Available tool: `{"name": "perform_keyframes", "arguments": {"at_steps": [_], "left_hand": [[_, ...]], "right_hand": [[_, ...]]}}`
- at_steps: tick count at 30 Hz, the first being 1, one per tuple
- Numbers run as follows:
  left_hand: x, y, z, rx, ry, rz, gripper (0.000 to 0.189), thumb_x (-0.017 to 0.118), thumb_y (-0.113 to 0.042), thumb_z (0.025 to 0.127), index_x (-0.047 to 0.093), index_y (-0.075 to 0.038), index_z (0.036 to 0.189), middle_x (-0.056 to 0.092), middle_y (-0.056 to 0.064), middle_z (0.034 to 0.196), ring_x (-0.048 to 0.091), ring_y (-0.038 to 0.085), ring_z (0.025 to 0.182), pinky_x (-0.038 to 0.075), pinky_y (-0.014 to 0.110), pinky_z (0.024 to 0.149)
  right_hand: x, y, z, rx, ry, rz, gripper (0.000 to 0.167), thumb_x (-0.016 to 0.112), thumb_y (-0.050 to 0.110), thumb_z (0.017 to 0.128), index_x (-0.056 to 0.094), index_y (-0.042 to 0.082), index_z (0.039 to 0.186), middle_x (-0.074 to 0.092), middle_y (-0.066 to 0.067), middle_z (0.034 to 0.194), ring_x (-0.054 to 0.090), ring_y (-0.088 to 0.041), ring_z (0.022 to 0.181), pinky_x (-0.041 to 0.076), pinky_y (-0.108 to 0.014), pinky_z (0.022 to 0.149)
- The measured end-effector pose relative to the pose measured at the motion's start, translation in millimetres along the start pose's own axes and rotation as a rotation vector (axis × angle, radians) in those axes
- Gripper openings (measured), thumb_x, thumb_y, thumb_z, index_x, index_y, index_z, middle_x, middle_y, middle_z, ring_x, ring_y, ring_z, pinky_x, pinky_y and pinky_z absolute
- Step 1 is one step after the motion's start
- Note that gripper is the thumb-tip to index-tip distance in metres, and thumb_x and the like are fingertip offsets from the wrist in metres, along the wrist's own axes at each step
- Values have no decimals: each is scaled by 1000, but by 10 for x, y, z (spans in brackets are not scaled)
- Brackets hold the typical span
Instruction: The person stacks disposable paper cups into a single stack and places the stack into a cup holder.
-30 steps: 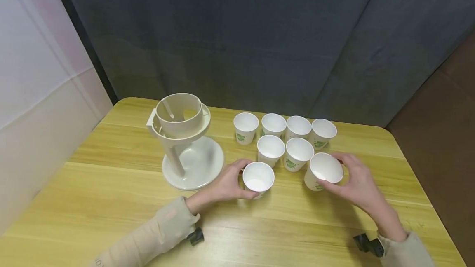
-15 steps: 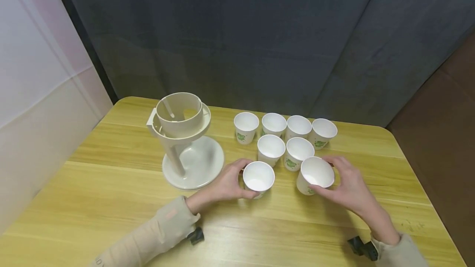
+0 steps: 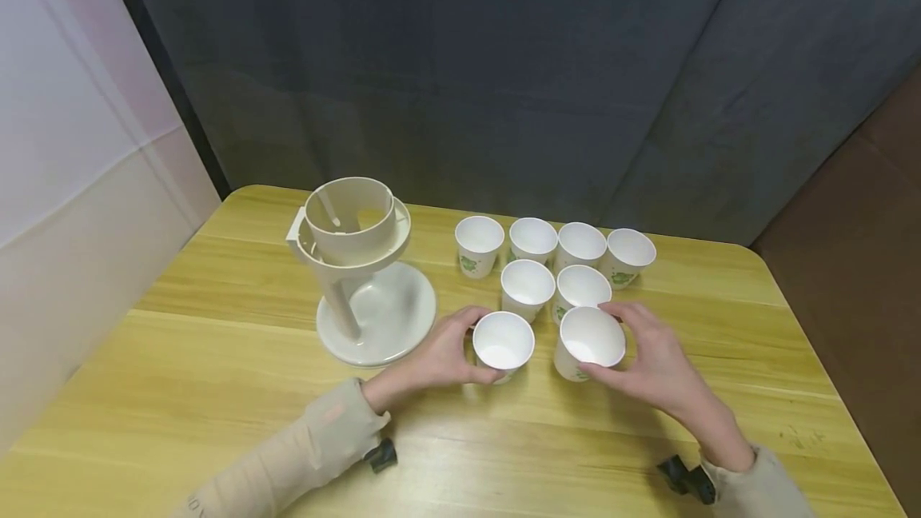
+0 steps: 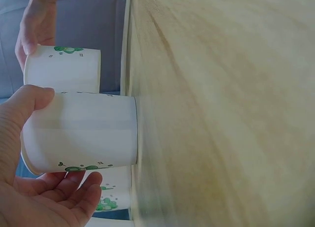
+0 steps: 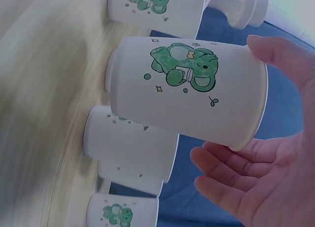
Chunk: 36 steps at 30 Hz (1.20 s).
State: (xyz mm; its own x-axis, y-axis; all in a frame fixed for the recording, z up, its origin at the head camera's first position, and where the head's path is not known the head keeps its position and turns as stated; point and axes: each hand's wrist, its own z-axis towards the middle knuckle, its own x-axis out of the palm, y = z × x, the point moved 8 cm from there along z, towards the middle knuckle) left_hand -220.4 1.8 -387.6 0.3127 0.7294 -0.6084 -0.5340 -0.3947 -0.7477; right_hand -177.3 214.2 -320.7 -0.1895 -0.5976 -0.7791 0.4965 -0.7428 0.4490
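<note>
My left hand (image 3: 448, 354) grips a white paper cup (image 3: 504, 342) standing on the table, thumb on the near side and fingers behind. In the left wrist view that cup (image 4: 81, 131) has its base against the tabletop. My right hand (image 3: 660, 366) holds a second paper cup (image 3: 592, 338) by its rim, between thumb and fingers. A green bear print shows on this cup (image 5: 187, 89) in the right wrist view. In the left wrist view, a gap separates its base from the table. Two upright cups form a row behind, one of them a paper cup (image 3: 528, 286) left of centre.
Several more paper cups (image 3: 480, 242) stand in a back row. Left of them is a cream-coloured stand (image 3: 350, 262) with a ring-shaped top and round base. The wooden table (image 3: 216, 390) ends at a dark curtain (image 3: 446, 86) behind.
My right hand has carried its cup leftward, closer to the cup in my left hand and in front of the middle row. My left hand has kept its place and grip.
</note>
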Motion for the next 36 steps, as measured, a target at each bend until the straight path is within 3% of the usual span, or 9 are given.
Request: {"name": "perform_keyframes", "arguments": {"at_steps": [14,25,30,36], "left_hand": [[-2,-16,12,1,1,-10,67,86,-19,61,55,1,117,61,8,108,59,20,95,51,30,82],[-13,-16,2,4,-6,-6,66,86,-19,61,55,1,116,61,8,107,59,20,94,52,33,82],[-10,-17,-1,4,-9,3,66,86,-20,61,55,1,116,62,8,107,59,20,94,52,33,82],[5,-2,1,-3,-6,2,66,86,-20,61,56,1,116,62,7,106,59,19,93,52,33,81]], "right_hand": [[-85,196,134,-63,4,4,68,87,22,55,57,-1,112,60,-9,108,58,-22,95,51,-43,75],[-256,398,312,-120,-19,-11,70,88,23,54,57,0,113,59,-8,109,56,-18,97,48,-31,76],[-308,527,405,-164,-30,41,68,88,21,55,58,3,114,60,-4,109,54,-15,98,43,-21,80],[-218,617,499,-157,2,75,67,88,24,56,60,5,114,60,-2,109,54,-14,99,47,-27,78]]}}
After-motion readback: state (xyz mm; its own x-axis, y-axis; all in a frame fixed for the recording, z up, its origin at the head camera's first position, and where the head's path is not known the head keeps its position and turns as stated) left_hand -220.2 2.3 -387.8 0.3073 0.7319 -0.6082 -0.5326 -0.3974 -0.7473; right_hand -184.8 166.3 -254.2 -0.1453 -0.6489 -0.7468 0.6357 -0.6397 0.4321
